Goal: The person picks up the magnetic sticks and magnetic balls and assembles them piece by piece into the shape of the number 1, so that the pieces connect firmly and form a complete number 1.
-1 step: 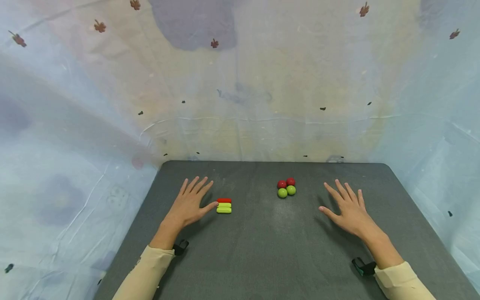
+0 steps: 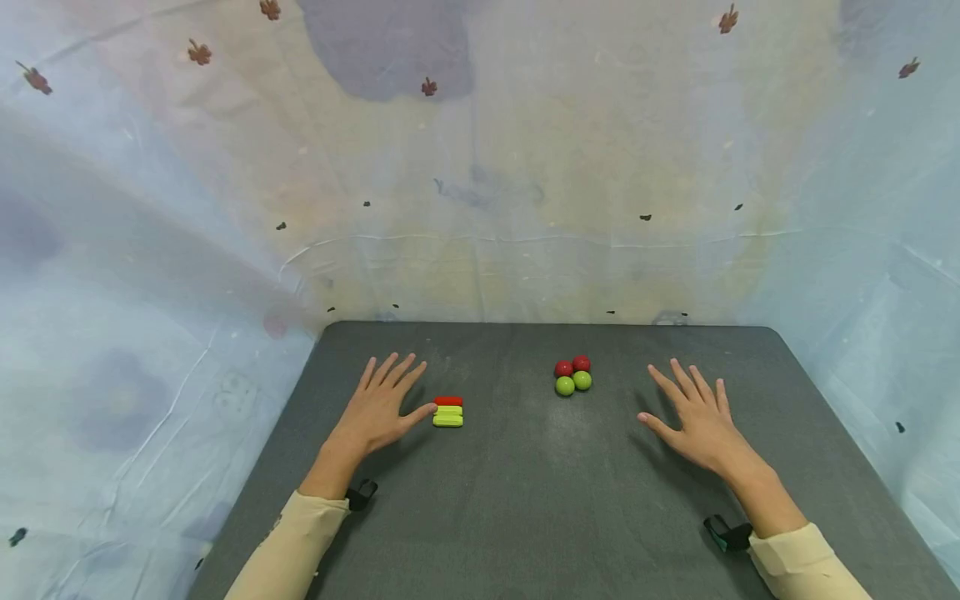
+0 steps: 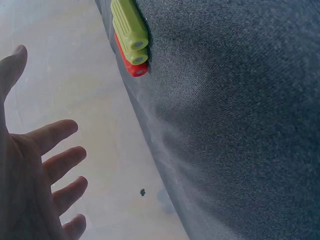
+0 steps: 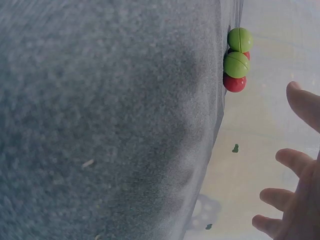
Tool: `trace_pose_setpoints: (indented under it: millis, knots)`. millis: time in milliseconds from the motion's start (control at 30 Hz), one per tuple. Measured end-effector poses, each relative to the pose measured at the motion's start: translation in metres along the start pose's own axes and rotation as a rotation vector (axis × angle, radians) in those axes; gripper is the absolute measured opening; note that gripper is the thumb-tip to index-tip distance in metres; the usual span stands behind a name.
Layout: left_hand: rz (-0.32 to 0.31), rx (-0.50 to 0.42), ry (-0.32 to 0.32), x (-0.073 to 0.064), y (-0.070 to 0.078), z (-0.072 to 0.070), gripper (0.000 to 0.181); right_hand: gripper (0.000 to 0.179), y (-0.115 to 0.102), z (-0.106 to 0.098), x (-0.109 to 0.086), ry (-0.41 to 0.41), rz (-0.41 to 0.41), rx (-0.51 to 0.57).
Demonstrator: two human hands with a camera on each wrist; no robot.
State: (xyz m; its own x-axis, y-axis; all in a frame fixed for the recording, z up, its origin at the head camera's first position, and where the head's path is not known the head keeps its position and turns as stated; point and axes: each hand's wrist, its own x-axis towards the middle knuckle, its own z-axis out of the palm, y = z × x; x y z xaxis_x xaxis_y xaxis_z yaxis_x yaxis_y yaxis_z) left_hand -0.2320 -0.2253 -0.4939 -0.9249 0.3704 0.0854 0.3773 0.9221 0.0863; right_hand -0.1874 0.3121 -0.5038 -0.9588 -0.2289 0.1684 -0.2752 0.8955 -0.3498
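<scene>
My left hand [image 2: 378, 417] hovers palm down over the left part of the table with fingers spread, holding nothing. In the head view its thumb tip overlaps the left ends of a red bar [image 2: 448, 401] and two ribbed yellow-green plastic bars [image 2: 447, 421], lying side by side. The left wrist view shows the near yellow-green bar [image 3: 130, 25] with a grey dot on its end. Two red balls [image 2: 581, 362] and two green balls [image 2: 565, 386] sit clustered right of centre. To their right my right hand [image 2: 701, 429] hovers, fingers spread, also holding nothing.
The dark grey table [image 2: 510, 517] has rounded far corners. Behind it and at both sides hangs a pale patterned sheet [image 2: 525, 167]. A black strap [image 2: 362, 495] is at the left wrist and another strap [image 2: 727, 533] at the right.
</scene>
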Motion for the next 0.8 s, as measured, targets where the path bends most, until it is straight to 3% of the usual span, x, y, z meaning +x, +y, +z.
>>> trace_pose_setpoints:
  millis: [267, 800]
  knots:
    - [0.015, 0.002, 0.01, 0.002, 0.002, 0.001, 0.088, 0.088, -0.002, 0.001, 0.001, -0.011, 0.0, 0.0]
    - [0.078, -0.026, -0.053, 0.0, 0.014, 0.016, 0.086, 0.086, -0.023, 0.017, 0.02, -0.048, -0.057, 0.025]
